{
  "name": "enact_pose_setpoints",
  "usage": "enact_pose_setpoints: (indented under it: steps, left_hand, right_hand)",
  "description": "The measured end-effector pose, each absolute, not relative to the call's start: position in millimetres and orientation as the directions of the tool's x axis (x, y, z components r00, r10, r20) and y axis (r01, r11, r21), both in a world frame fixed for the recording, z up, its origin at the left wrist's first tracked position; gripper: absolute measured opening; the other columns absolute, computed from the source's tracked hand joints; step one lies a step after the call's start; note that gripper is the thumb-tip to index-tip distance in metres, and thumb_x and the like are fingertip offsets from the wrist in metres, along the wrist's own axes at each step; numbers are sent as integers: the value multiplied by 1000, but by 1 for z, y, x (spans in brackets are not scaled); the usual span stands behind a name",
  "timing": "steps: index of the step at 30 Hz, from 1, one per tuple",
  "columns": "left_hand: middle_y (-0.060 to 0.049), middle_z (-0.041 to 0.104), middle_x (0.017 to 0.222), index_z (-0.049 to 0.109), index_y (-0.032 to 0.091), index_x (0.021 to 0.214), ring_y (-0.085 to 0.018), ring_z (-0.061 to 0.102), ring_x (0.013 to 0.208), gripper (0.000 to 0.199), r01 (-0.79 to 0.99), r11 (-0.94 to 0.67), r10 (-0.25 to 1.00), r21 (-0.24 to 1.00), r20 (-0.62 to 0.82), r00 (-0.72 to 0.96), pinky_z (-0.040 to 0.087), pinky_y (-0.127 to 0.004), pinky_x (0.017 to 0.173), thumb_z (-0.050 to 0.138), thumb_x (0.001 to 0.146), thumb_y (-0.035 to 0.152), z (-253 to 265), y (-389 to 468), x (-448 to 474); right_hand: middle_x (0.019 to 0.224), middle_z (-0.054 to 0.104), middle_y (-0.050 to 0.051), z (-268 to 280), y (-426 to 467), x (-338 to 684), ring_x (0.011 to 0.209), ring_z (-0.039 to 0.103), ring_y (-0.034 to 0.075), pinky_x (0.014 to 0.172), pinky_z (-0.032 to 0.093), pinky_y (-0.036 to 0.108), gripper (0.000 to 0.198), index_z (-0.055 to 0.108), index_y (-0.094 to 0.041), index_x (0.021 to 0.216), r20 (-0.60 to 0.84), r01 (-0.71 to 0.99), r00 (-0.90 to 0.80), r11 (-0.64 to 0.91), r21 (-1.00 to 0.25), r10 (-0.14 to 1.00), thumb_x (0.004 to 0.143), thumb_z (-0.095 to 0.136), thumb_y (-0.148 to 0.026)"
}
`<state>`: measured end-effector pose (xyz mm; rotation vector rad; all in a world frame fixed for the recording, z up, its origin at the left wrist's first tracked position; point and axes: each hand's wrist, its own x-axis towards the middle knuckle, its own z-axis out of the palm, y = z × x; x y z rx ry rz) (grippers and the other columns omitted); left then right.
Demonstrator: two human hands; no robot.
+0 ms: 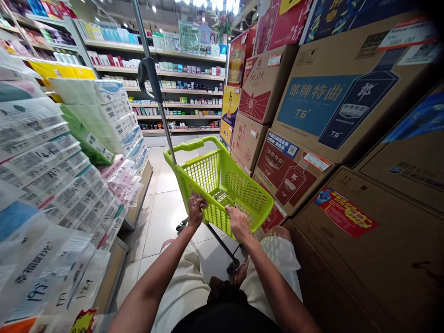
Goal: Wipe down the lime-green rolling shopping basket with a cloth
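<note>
A bright green plastic shopping cart stands in front of my knees, its lattice basket facing up. My left hand is closed at the near left side of the basket. Something small, greyish-brown and crumpled shows at its fingers, too unclear to name. My right hand grips the basket's near rim, with the fingertips curled over the edge. From the cart's handle end a thin grey pole rises, with a dark plastic hook partway up. Dark wheels show below the basket.
Stacked liquor cartons rise close along the right. To the left, packs of tissue paper are piled on low wooden platforms. Shelves of small boxes and bottles span the back. Pale floor tiles run between the stacks.
</note>
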<state>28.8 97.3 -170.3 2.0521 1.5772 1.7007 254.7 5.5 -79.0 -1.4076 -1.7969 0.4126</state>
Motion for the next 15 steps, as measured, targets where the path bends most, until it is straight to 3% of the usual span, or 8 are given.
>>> enact_pose_setpoints:
  steps: [3,8,12,15]
  left_hand:
    - [-11,52,112,67,21,96,-26,55,112,23,639,-487,677,596,720,-155,51,-46,102,52,83,9,-160,107,24]
    - [-10,53,101,63,20,89,-24,57,93,26,601,-484,732,637,670,-121,55,-40,85,49,74,4,-165,106,15]
    - [-12,51,107,65,20,102,-28,55,106,31,653,-389,634,650,703,-322,51,-45,96,49,79,6,-147,119,12]
    - [-12,53,108,65,21,103,-29,55,108,29,651,-396,654,647,697,-295,50,-44,98,50,81,9,-139,121,13]
  right_hand:
    - [122,75,11,-84,4,255,113,66,26,98,44,39,60,69,-23,127,446,722,-123,388,-573,887,111,19,-52]
    - [115,73,13,-86,5,259,108,65,26,95,46,38,55,66,-20,132,491,769,-226,463,-440,842,110,26,-52]
    - [111,72,14,-85,7,262,104,65,26,91,48,37,58,65,-17,132,510,762,-282,512,-395,813,110,26,-53]
    - [111,71,15,-84,6,262,105,64,27,92,48,38,60,64,-15,133,509,759,-300,525,-385,807,109,27,-56]
